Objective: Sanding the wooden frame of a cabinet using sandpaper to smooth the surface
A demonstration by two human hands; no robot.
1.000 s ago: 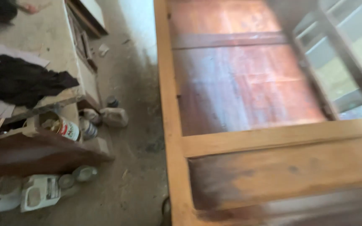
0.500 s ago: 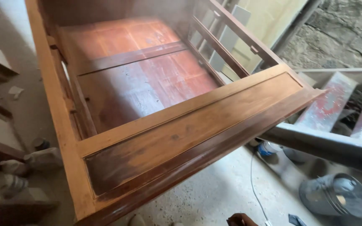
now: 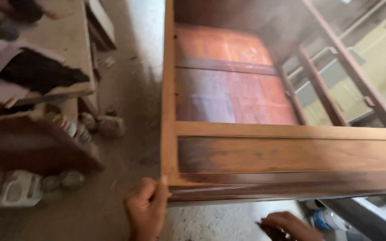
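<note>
A large wooden cabinet frame [image 3: 264, 147], reddish inside with a streaky dark-stained front panel, is lying above the concrete floor [image 3: 126, 134], open floor running along its left side. The left hand [image 3: 147, 209] is gripping its near-left corner, fingers curled. The right hand [image 3: 287, 226] is hovering below; its grip is unclear.

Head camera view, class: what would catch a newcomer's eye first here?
A large reddish-brown wooden cabinet frame fills the middle and right, its near panel darkly stained. The left hand grips its lower left corner; the right hand sits low beneath it. Cans and clutter crowd the floor at left.
</note>
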